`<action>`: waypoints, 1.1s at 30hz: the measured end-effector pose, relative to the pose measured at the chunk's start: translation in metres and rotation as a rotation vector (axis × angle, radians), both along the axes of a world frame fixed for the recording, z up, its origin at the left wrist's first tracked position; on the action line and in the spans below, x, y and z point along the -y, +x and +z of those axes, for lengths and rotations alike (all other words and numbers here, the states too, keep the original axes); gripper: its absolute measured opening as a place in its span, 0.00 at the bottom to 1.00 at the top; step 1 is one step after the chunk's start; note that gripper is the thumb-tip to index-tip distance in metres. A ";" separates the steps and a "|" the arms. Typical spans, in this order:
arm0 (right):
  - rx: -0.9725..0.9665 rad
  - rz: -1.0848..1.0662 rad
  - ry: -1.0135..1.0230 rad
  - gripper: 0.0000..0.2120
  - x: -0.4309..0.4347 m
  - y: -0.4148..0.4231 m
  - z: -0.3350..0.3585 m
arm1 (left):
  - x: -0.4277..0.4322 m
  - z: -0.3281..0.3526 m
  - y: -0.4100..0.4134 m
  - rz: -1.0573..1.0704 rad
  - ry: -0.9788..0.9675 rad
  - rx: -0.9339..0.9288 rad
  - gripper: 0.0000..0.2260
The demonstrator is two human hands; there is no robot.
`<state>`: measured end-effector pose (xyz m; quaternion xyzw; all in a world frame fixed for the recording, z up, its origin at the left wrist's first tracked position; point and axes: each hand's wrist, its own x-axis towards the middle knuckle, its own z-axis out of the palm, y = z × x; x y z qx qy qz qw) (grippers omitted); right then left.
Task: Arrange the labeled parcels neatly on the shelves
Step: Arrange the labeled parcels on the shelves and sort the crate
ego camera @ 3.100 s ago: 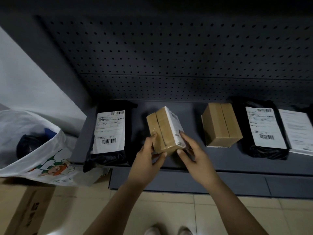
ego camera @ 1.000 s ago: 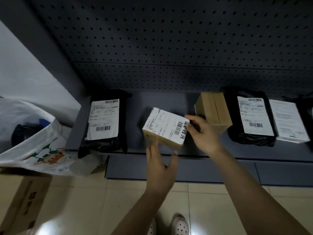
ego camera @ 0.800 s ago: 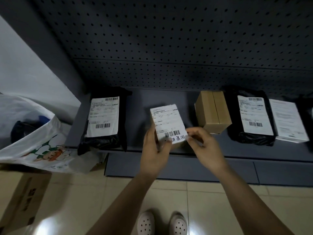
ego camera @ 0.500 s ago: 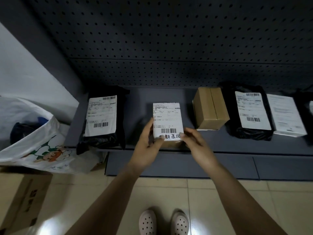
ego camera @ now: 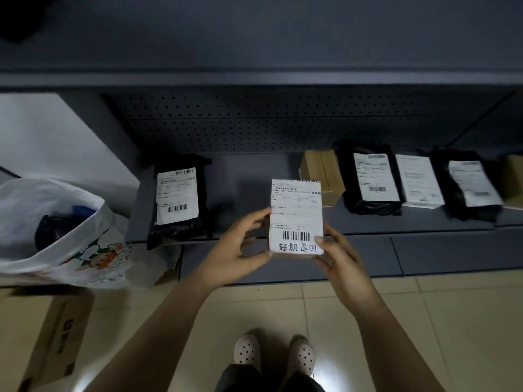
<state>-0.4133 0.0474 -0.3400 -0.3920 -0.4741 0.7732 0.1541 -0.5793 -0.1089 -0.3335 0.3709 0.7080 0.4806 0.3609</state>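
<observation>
1. The labelled box is held in both hands, label up, with its near end out past the front lip of the shelf. I cannot tell whether its far end touches the shelf.
2. The left hand cups the box's left side, its fingers curled against that edge and the thumb low at the near corner. The right hand pinches the near right corner, thumb on the label beside the barcode. Both sets of fingers are closed on the box and neither is spread wide.
3. The relation that matters is that the open slot lies straight ahead of the fingers, between the black mailer on the left and the brown carton on the right.
4. The box's long axis runs front to back, roughly parallel to its neighbours, so I judge that a straight push away from the body would seat it with little turning.
5. It sits nearer the carton than the mailer, and their corners overlap in this view. A slight shift left looks wise to avoid a knock.
6. Both hands are about equally near. The right holds the corner closest to the carton.
7. Further right lie another black parcel and a white flat parcel, labels up.
</observation>
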 end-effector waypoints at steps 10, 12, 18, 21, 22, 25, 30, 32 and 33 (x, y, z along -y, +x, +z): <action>-0.063 -0.293 0.096 0.27 0.012 0.105 0.099 | -0.015 0.104 0.047 -0.195 -0.049 -0.724 0.20; -0.089 -0.377 0.142 0.29 0.008 0.128 0.119 | -0.026 0.126 0.069 -0.278 0.001 -0.847 0.21; -0.186 -0.579 0.380 0.27 -0.018 0.204 0.197 | -0.080 0.211 0.146 -0.258 0.358 -1.108 0.17; -0.262 -0.637 0.483 0.29 -0.032 0.243 0.240 | -0.103 0.258 0.181 -0.209 0.503 -1.179 0.16; -0.282 -0.636 0.515 0.31 -0.034 0.253 0.252 | -0.109 0.270 0.190 -0.198 0.533 -1.190 0.16; -0.355 -0.653 0.610 0.33 -0.039 0.290 0.286 | -0.122 0.303 0.228 -0.181 0.616 -1.220 0.16; -0.415 -0.671 0.704 0.40 -0.038 0.348 0.318 | -0.130 0.330 0.287 -0.155 0.717 -1.237 0.17; -0.419 -0.673 0.721 0.41 -0.038 0.369 0.321 | -0.132 0.334 0.308 -0.155 0.740 -1.235 0.17; -0.417 -0.677 0.729 0.40 -0.039 0.379 0.322 | -0.133 0.334 0.317 -0.158 0.749 -1.232 0.17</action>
